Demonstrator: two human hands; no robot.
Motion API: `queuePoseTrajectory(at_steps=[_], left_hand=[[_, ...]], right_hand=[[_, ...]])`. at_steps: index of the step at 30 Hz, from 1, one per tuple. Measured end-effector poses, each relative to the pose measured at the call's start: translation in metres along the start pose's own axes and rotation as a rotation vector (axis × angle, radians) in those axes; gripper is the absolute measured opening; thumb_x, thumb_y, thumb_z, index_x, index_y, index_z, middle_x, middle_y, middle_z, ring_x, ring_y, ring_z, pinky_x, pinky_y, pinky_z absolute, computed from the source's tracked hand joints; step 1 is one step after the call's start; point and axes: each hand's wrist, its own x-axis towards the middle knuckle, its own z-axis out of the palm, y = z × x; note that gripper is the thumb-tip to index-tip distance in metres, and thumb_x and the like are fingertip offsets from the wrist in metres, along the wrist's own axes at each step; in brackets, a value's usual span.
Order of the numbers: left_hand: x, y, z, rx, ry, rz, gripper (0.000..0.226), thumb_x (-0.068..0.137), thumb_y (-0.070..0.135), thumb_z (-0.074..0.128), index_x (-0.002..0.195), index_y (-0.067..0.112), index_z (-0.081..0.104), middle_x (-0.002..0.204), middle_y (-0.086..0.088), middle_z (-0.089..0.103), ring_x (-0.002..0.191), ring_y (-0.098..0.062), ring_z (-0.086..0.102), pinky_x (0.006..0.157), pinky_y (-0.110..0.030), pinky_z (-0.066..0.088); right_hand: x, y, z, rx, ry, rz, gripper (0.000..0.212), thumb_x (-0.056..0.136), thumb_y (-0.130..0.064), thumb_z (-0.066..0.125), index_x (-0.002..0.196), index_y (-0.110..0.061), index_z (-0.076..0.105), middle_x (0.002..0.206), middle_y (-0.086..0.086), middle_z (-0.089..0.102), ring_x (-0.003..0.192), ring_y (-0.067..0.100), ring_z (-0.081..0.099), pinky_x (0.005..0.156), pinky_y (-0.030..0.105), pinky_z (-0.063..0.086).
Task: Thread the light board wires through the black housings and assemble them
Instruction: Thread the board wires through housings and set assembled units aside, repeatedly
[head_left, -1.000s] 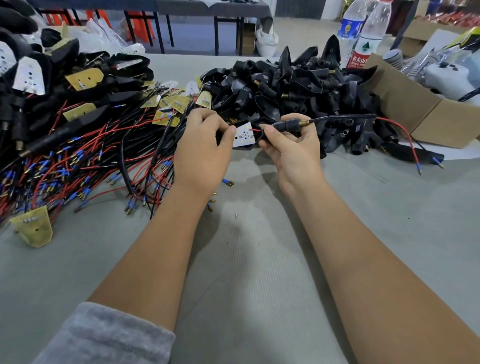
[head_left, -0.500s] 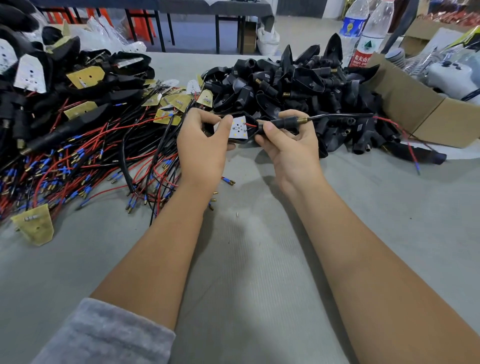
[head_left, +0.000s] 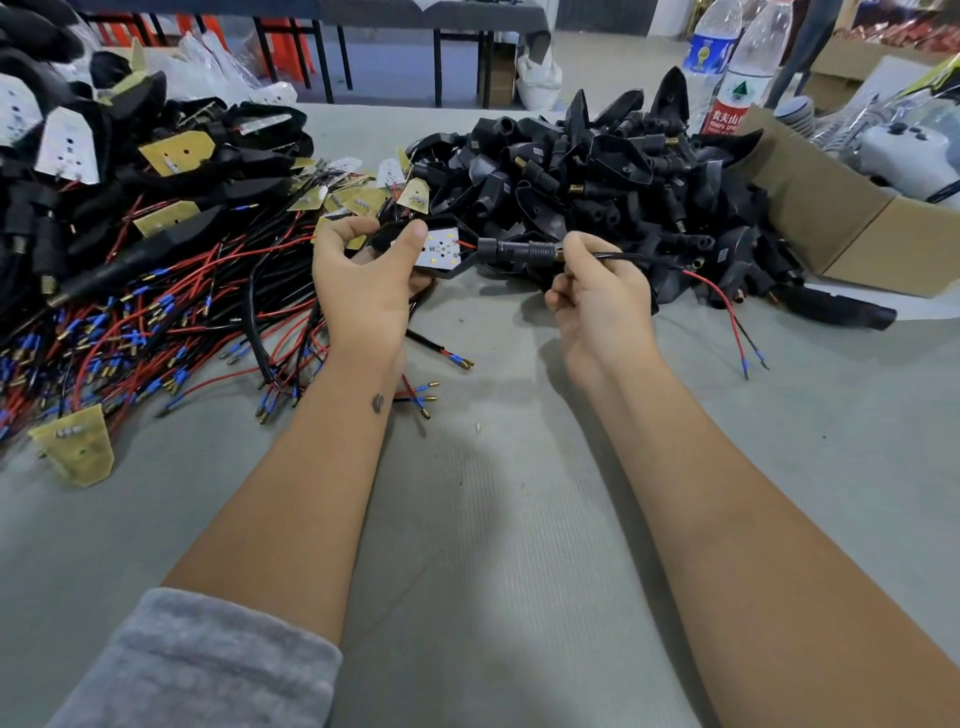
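Item in hand: white LED light board (head_left: 440, 248) seated in black plastic housing (head_left: 511, 250), left hand (head_left: 363, 280) fingers clamping it steady above grey surface (head_left: 493, 519), right hand (head_left: 597, 291) fingers pinching red-and-black wires (head_left: 727, 306) exiting stem, evidently drawing slack through

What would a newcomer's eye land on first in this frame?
The two hands at centre: the left hand holds a white light board in a black housing, while the right hand pinches the wires coming out of its stem. Next, the tangle of red and black leads at left, and the housing pile behind the hands.
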Motion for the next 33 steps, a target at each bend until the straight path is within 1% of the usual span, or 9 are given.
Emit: queuePoseTrajectory(at_steps=[6, 10, 13, 15, 20, 22, 26, 30, 33], left_hand=[[0.004, -0.001, -0.003, 0.021, 0.048, -0.015, 0.027, 0.084, 0.007, 0.075, 0.096, 0.016, 0.052, 0.082, -0.002, 0.065, 0.060, -0.007, 0.064, 0.059, -0.022, 0.052], [0.007, 0.001, -0.005, -0.059, 0.046, -0.101, 0.029, 0.087, 0.010, 0.073, 0.112, 0.000, 0.061, 0.081, -0.002, 0.068, 0.069, -0.013, 0.067, 0.065, -0.025, 0.056], [0.008, 0.005, -0.004, -0.196, 0.058, -0.181, 0.009, 0.092, 0.015, 0.068, 0.091, 0.006, 0.066, 0.073, 0.001, 0.072, 0.067, -0.008, 0.070, 0.061, -0.019, 0.054], [0.010, 0.008, -0.004, -0.272, 0.099, -0.253, 0.016, 0.096, 0.023, 0.063, 0.088, 0.009, 0.064, 0.078, -0.002, 0.071, 0.068, -0.011, 0.068, 0.057, -0.018, 0.052], [0.014, 0.011, -0.010, -0.269, 0.013, -0.435, 0.046, 0.100, 0.046, 0.047, 0.125, 0.008, 0.054, 0.107, -0.013, 0.067, 0.070, -0.025, 0.072, 0.056, -0.027, 0.056], [0.017, 0.016, -0.014, -0.219, 0.009, -0.423, 0.046, 0.099, 0.045, 0.050, 0.128, 0.009, 0.052, 0.104, -0.013, 0.067, 0.063, -0.025, 0.073, 0.049, -0.024, 0.053], [0.034, 0.035, -0.021, -0.025, 0.038, -0.425, 0.033, 0.102, 0.041, 0.046, 0.110, 0.010, 0.055, 0.090, -0.012, 0.065, 0.056, -0.021, 0.065, 0.046, -0.022, 0.050], [0.049, 0.059, -0.034, 0.059, 0.014, -0.435, 0.018, 0.099, 0.020, 0.040, 0.084, 0.013, 0.049, 0.056, -0.003, 0.057, 0.058, -0.018, 0.050, 0.052, -0.024, 0.048], [0.063, 0.076, -0.051, 0.288, -0.017, -0.352, 0.014, 0.088, 0.009, 0.044, 0.076, 0.015, 0.048, 0.059, -0.003, 0.050, 0.058, -0.020, 0.049, 0.053, -0.024, 0.047]], right_hand=[[0.000, -0.003, -0.006, -0.005, -0.037, -0.011, 0.018, 0.098, -0.013, 0.058, 0.082, -0.005, 0.060, 0.069, 0.005, 0.058, 0.057, 0.013, 0.055, 0.056, 0.022, 0.049], [-0.002, -0.003, -0.007, -0.089, -0.105, -0.019, 0.019, 0.097, -0.016, 0.059, 0.083, -0.006, 0.066, 0.064, 0.002, 0.056, 0.053, 0.011, 0.051, 0.052, 0.021, 0.044], [-0.003, -0.004, -0.005, -0.073, -0.204, -0.034, 0.015, 0.097, -0.010, 0.057, 0.087, -0.005, 0.067, 0.064, 0.001, 0.058, 0.054, 0.010, 0.052, 0.054, 0.020, 0.045], [-0.007, -0.003, -0.001, -0.053, -0.283, -0.036, 0.013, 0.097, -0.006, 0.055, 0.092, -0.004, 0.067, 0.068, 0.003, 0.061, 0.058, 0.012, 0.058, 0.057, 0.021, 0.049], [-0.019, -0.001, 0.007, -0.062, -0.408, -0.037, 0.015, 0.096, 0.001, 0.052, 0.095, -0.003, 0.067, 0.070, 0.007, 0.065, 0.063, 0.020, 0.064, 0.063, 0.026, 0.055], [-0.023, -0.002, 0.012, -0.135, -0.399, -0.132, 0.016, 0.095, 0.002, 0.054, 0.091, -0.005, 0.068, 0.067, 0.006, 0.064, 0.062, 0.022, 0.063, 0.062, 0.028, 0.053], [-0.041, 0.003, 0.027, -0.409, -0.462, -0.486, 0.014, 0.091, 0.001, 0.059, 0.089, -0.006, 0.070, 0.072, 0.000, 0.064, 0.067, 0.019, 0.063, 0.064, 0.023, 0.052], [-0.059, 0.016, 0.044, -0.883, -0.748, -0.973, 0.012, 0.095, -0.009, 0.059, 0.099, -0.005, 0.070, 0.090, 0.005, 0.067, 0.085, 0.023, 0.065, 0.074, 0.032, 0.051], [-0.068, 0.026, 0.069, -1.128, -0.917, -1.028, 0.014, 0.095, -0.016, 0.060, 0.105, -0.012, 0.070, 0.095, 0.005, 0.065, 0.093, 0.026, 0.063, 0.070, 0.034, 0.049]])
